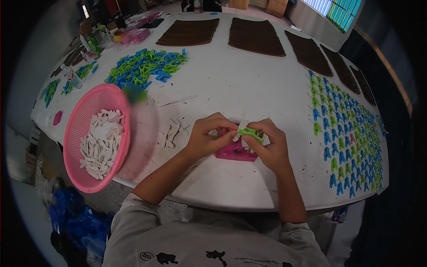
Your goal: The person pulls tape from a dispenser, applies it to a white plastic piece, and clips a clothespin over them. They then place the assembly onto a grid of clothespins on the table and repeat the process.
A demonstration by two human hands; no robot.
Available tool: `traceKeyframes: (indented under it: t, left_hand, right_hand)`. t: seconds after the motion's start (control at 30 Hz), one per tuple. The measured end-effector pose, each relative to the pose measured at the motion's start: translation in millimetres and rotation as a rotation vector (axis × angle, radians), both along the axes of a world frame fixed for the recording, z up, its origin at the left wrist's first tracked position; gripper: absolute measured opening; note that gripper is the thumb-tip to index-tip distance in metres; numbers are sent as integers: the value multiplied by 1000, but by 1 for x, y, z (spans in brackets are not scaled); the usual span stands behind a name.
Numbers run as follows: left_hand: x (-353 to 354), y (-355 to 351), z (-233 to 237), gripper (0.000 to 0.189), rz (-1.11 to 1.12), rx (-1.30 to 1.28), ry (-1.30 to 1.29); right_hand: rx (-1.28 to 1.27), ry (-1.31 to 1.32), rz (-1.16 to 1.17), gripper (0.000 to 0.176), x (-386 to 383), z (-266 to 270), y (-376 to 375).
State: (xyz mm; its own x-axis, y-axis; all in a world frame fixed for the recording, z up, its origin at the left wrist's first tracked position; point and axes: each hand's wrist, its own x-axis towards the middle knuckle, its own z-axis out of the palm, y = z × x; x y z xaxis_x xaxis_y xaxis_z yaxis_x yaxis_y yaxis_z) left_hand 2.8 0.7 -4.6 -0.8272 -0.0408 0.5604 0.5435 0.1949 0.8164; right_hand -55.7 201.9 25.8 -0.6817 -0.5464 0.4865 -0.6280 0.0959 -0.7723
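My left hand (212, 135) is closed, its thumb and fingertips pinching a small white piece (236, 135). Right against it, my right hand (270, 146) grips a green clothespin (250, 132) between thumb and fingers. The white piece meets the clip where both hands come together; the exact contact is too small to make out. Beneath them on the table sits a pink block-like fixture (235, 154), partly hidden by my hands. Thin white slivers (172, 133) lie on the table left of my left hand.
A tilted pink basket (71, 147) of white pieces stands at the table's left edge. Behind it are piled blue and green clothespins (144, 66). Many clips stand in rows (347, 142) at right. Brown sheets (257, 37) line the far side, and a thin white-handled tool (180, 99) lies mid-table.
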Motion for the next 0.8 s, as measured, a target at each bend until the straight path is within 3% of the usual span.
traceKeyframes:
  t: [0.23,0.53,0.8]
  left_hand:
    - [-3,0,0,15,-18,-8,19]
    - [-2,0,-1,10,-52,111,-267]
    - [0,2,2,11,-51,137,-244]
  right_hand:
    - [35,37,46,22,-1,2,1]
    - [39,-159,6,20,-1,-7,-1]
    - [12,-176,29,21,0,-8,0]
